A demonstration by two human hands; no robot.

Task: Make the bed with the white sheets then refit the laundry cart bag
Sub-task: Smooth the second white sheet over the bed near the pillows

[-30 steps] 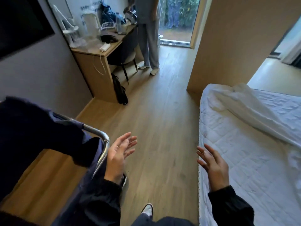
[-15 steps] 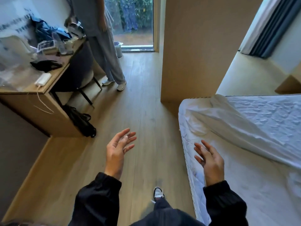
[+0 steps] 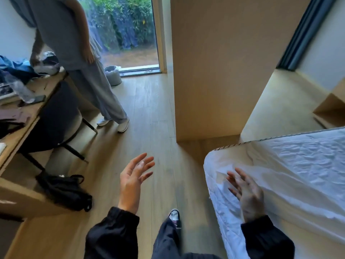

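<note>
— While both hands hang in the air, what do they hold?

— Nothing. The left hand (image 3: 133, 179) is spread wide, palm turned inward, fingers fanned over the wooden floor (image 3: 149, 113). The right hand (image 3: 246, 189) is wide too, seen from its back, fingers apart over the near corner of the bed (image 3: 224, 217).

— Does the right hand touch the bed?

— That cannot be told; it lies over the corner, blurred.

— Where is the white sheet (image 3: 291, 176)?

— Just beyond the right hand's fingertips and off to its right, lying rumpled in a loose fold across the quilted mattress. The corner ahead of the fingers is covered by it.

— And ahead of the left hand?

— Further ahead, a second person (image 3: 78, 58) in grey stands by the desk (image 3: 28, 113), with a dark chair (image 3: 54, 118) pushed under it. A black bag (image 3: 65, 191) lies on the floor to the left of that hand, against the desk. A shoe (image 3: 174, 215) shows between the two sleeves, below the hands.
</note>
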